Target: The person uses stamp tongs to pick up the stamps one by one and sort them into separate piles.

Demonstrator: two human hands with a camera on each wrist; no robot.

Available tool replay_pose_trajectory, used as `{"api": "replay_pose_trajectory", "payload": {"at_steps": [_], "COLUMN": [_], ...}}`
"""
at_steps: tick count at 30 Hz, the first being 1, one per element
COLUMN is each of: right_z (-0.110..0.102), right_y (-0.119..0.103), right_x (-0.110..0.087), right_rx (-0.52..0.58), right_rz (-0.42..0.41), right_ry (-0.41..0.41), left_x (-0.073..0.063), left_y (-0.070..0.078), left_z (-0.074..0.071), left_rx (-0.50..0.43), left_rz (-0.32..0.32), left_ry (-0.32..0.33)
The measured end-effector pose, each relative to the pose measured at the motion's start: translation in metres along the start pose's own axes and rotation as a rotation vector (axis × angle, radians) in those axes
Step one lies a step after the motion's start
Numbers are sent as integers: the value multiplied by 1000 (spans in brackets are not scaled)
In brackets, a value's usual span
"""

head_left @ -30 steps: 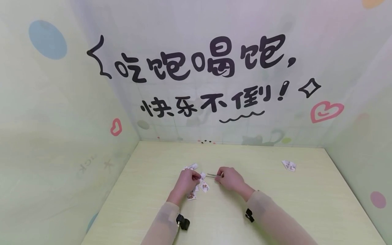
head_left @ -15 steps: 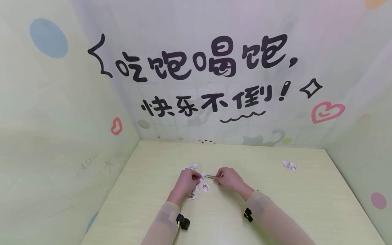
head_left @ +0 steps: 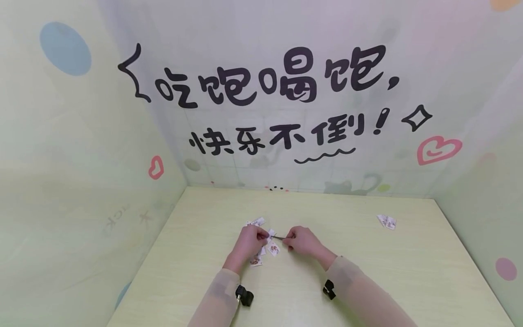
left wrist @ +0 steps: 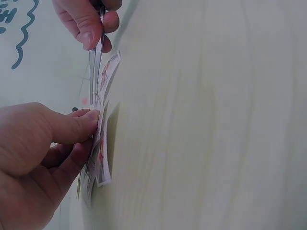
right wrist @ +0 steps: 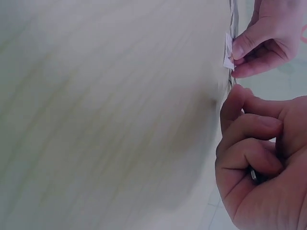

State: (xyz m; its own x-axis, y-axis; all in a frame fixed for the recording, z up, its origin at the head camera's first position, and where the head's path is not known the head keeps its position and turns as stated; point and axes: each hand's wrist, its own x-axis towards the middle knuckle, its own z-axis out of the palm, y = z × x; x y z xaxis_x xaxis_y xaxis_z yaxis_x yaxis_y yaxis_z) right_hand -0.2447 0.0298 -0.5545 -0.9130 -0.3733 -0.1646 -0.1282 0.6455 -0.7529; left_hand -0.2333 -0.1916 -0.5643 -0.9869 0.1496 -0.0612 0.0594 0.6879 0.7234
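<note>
In the head view my left hand [head_left: 247,241] pinches a small white printed paper piece [head_left: 271,233] between thumb and fingers. Facing it, my right hand [head_left: 302,240] grips metal tweezers [head_left: 278,237], whose tips reach the paper. The left wrist view has the two tweezer prongs [left wrist: 92,72] slightly apart beside the paper; whether they clamp it I cannot tell. More printed paper pieces lie under and around my left hand, among them one with a small picture [head_left: 273,248] and another nearer me [head_left: 256,261]. My left hand partly covers this group.
Two paper pieces [head_left: 386,221] lie together at the far right of the pale wooden table [head_left: 347,290]. A printed curtain wall [head_left: 261,177] closes off the back, with others at both sides. Each wrist carries a small black camera, such as the left camera [head_left: 244,296].
My right hand has shifted slightly left, bringing the tweezer tips from just short of the pinched paper piece up to it. The left hand stays in place.
</note>
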Motion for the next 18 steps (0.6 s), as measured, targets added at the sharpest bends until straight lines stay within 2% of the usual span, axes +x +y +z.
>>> {"api": "replay_pose_trajectory", "payload": {"at_steps": [5, 13, 18], "right_z": [3, 0, -8], "right_y": [0, 4, 8], "right_x": [0, -1, -2], "right_rx": [5, 93, 135], "right_rz": [17, 31, 36], "right_ry": [4, 9, 16], "left_x": [1, 1, 1], "left_y": [3, 10, 14], "left_z": [0, 1, -1], "left_rx": [21, 102, 98], "left_rz": [4, 42, 62], "left_ry": [-4, 11, 43]}}
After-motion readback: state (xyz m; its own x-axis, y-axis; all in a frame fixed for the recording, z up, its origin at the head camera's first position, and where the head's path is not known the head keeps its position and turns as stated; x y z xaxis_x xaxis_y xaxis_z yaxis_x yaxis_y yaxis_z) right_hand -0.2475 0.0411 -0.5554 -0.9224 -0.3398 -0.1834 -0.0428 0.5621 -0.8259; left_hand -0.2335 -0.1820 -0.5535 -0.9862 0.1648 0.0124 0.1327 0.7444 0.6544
